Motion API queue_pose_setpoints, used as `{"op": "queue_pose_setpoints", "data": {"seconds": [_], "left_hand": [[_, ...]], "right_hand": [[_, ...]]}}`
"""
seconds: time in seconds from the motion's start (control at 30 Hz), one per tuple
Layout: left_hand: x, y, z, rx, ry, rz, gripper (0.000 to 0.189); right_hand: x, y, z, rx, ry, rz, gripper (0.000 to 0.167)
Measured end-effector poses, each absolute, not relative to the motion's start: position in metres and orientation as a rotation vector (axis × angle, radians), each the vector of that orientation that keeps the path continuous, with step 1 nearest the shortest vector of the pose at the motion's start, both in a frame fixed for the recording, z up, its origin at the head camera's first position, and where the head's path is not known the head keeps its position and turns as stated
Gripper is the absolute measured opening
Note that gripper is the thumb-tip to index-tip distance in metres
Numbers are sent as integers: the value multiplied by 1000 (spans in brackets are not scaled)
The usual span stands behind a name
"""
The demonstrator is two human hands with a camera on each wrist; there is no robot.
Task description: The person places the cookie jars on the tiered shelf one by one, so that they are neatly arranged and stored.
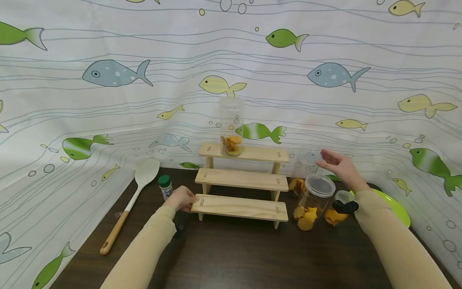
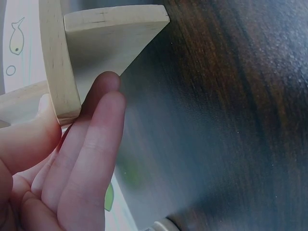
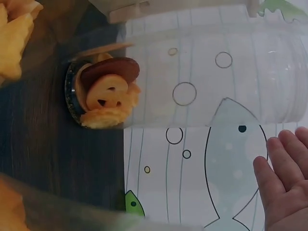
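Observation:
A three-step wooden stand [image 1: 238, 206] occupies the middle of the table. My left hand [image 1: 182, 197] pinches the left end of its lowest step. The left wrist view shows the thumb on the upper side of that plank [image 2: 60, 72] and the fingers [image 2: 91, 159] underneath. On the right, my right hand [image 1: 341, 166] is raised beside the top of a tall clear jar [image 1: 303, 168], fingers extended and nothing in them. Snack pieces [image 3: 108, 91] lie in the bottom of that jar. Another clear jar [image 1: 231, 120] with snacks stands on the top step.
In front of the right hand stand a lidded jar [image 1: 314, 196] and a smaller jar [image 1: 335, 210], both holding snacks. A green plate [image 1: 397, 206] lies behind the right forearm. To the left are a green-capped bottle [image 1: 165, 186] and a long spatula [image 1: 133, 200]. Fish-patterned cloth [image 1: 173, 36] encloses the table.

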State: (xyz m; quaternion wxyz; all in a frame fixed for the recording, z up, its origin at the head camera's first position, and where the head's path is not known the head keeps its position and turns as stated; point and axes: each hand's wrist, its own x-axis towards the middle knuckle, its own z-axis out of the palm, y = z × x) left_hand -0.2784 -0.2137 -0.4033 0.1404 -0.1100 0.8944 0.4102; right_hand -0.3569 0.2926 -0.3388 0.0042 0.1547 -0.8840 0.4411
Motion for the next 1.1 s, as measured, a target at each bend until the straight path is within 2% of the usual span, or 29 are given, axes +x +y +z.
{"op": "queue_pose_setpoints", "data": {"seconds": [0.23, 1.1], "left_hand": [[-279, -214, -406, -331, 2572, 1209, 28], [-280, -216, -406, -344, 2566, 1219, 26]], "right_hand": [[-366, 285, -342, 470, -2765, 1381, 78], [-367, 281, -349, 396, -2783, 1472, 79]]}}
